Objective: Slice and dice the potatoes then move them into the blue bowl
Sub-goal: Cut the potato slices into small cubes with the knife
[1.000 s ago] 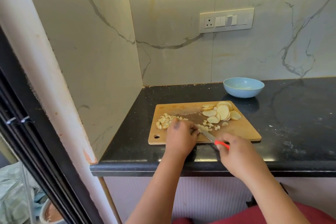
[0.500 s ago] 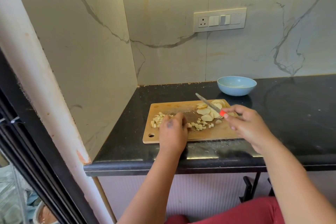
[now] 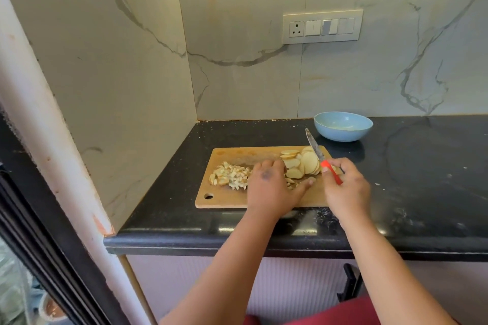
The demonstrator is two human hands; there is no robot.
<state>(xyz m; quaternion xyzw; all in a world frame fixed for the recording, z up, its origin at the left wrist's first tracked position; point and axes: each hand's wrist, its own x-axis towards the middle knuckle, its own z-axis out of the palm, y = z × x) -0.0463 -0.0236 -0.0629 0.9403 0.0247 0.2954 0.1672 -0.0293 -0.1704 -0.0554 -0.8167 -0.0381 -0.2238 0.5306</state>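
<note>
Right hand (image 3: 347,192) has its fingers curled around the red handle of the knife (image 3: 319,157), so that's a proper grip. The blade sticks up and away toward the far side, tilted left, with the tip in the air near the bowl (image 3: 343,126) but not touching it. The lower part of the blade crosses over the slices (image 3: 303,163); can't tell if it's resting on them or just above.

Left hand (image 3: 273,190) is flat on the board (image 3: 229,198), palm down, fingers stretched out and relaxed, not holding anything. The fingertips reach up to the slices, and the thumb points right, with a few small cut bits just past it. There's a dark smudge on the back of that hand.

Potato situation: the slices are fanned and overlapping at the far right of the board, just right of the left hand's fingers. The dice (image 3: 231,175) sit in a loose pile on the left half of the board, right next to the left hand.

The board is tan with a hole in its near left corner, lying on a black counter (image 3: 422,179). The blue bowl is on the counter just beyond the board's far right corner. Marble wall behind it with a switch plate (image 3: 322,26).
</note>
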